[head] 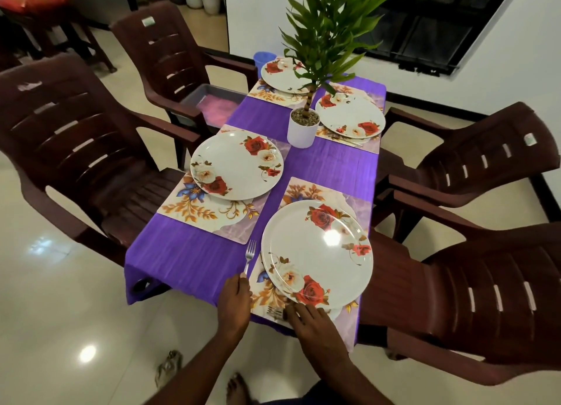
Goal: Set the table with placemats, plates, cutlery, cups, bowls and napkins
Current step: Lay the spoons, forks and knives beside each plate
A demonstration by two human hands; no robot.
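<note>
Head view, left hand (234, 301) pinching fork (249, 256) handle, right hand (315, 319) fingers curled over forks (274, 312)

Potted plant (304, 125) mid-table (white pot), purple tablecloth (194, 253), four brown plastic chairs (76, 137), dark window (431, 25)

Overhead glare on near plate (317, 254), fisheye-bent edges

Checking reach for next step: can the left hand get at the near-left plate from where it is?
Probably yes: left hand holds a fork, but only bare purple cloth lies between it and the near-left plate.
</note>
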